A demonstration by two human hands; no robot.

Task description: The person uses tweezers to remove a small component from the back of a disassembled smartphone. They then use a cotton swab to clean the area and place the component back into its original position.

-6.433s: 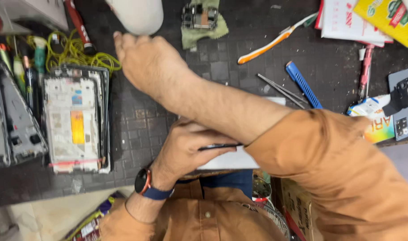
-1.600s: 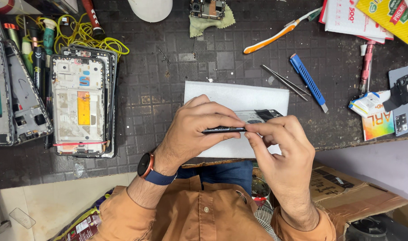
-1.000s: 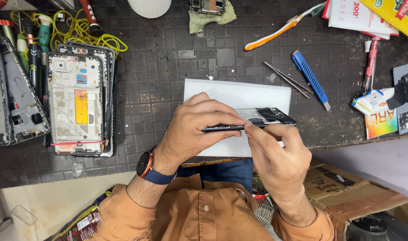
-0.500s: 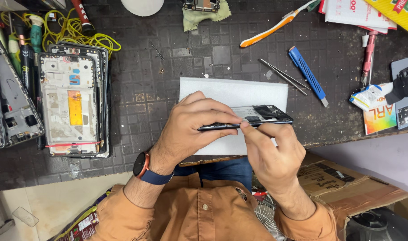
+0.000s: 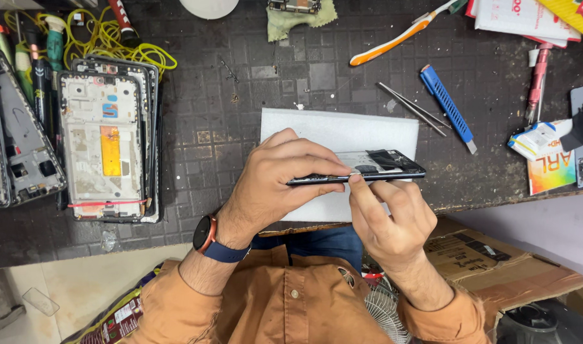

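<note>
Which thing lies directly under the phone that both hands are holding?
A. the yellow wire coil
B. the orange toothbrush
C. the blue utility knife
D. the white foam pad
D: the phone, gripped by the left hand and touched along its edge by the right hand, sits over the white foam pad; the other items lie farther off on the mat.

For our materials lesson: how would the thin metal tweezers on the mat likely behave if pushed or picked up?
The tweezers look slim and bare metal, so probably light, stiff and a little slippery. Lying flat on the mat, they would likely slide rather than roll.
</note>
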